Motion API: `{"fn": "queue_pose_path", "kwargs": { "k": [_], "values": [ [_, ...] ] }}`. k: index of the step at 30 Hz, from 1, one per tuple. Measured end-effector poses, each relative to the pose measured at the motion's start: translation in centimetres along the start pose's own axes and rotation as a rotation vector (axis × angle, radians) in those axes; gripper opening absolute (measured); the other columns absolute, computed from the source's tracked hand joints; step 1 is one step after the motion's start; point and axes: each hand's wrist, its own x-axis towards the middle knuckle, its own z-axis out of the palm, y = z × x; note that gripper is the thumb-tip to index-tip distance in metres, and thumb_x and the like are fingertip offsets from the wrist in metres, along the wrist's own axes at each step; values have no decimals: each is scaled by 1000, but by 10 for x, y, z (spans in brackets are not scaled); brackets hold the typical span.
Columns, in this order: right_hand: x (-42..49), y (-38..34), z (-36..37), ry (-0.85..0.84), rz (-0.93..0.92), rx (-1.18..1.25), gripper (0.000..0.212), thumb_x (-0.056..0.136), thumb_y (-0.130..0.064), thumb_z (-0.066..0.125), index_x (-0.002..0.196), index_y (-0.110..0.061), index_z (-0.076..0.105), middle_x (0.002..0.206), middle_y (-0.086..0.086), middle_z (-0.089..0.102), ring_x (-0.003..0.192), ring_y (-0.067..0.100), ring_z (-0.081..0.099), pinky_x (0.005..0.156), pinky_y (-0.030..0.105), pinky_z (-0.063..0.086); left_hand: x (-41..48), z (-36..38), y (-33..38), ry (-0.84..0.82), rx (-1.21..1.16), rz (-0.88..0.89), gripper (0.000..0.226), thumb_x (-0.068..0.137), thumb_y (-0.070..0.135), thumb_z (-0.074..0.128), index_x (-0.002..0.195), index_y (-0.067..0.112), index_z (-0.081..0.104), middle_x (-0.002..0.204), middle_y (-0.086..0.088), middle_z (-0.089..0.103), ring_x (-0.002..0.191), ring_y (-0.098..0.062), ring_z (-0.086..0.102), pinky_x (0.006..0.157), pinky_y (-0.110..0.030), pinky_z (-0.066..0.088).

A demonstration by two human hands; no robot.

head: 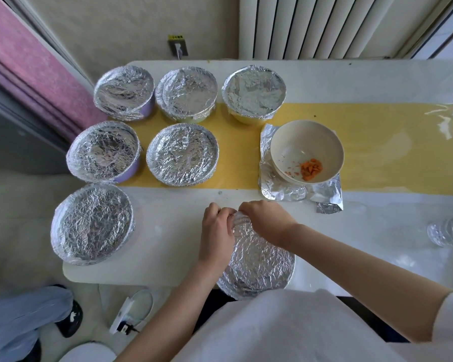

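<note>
Crimping foil over a bowl's far rim looks like the step in hand, judging by where the two hands meet. At the left of the bench [168,231] stand six finished bowls [182,155], each under a tight, crinkled foil skin folded below the rim; they set the standard to match.

The left hand [216,231] reaches over the near bowl [249,288], which sits at the bench's front edge, right against the person's body. Its fingers [221,211] are curled and pinch the foil [259,259] at the far rim. The right hand [267,220] comes in from the other side, fingers likewise curled tight on the same bunched edge, so the two hands touch or nearly touch there. Neither hand is slack or spread.

To do this well, I would pull the sheet taut across the top first, then press the gathered edge down and under the lip, working round the rim in small pinches instead of one big fold, so the thin foil does not tear.

Further right, an open bowl [293,142] with a few carrot pieces [311,169] rests on a loose foil sheet [272,186], not yet wrapped. A clear bottle [447,231] lies at the bench's right edge.
</note>
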Motion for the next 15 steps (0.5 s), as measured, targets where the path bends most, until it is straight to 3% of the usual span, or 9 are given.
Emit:
{"fn": "queue_pose_path", "kwargs": {
  "k": [5, 10, 15],
  "values": [
    [6, 8, 0, -10, 45, 169, 29, 93, -2, 43, 109, -14, 65, 97, 9, 69, 87, 28, 62, 73, 34, 47, 1, 3, 2, 12, 33, 6, 13, 89, 1, 54, 94, 3, 66, 87, -9, 48, 83, -26, 49, 75, -37, 44],
    [8, 11, 0, -36, 43, 150, 31, 89, 1, 44, 108, -13, 64, 94, 13, 67, 84, 31, 60, 67, 32, 44, 0, 6, 0, 10, 7, -27, 13, 88, 2, 56, 95, 2, 67, 90, -9, 52, 86, -26, 52, 78, -30, 39],
    [3, 16, -4, -16, 39, 274, 30, 97, -6, 42, 119, -13, 61, 107, 10, 68, 95, 28, 62, 83, 37, 48, 3, 6, 0, -11, 9, -55, 15, 90, 3, 55, 98, 0, 67, 91, -12, 54, 89, -27, 50, 79, -20, 34]
  ]
}}
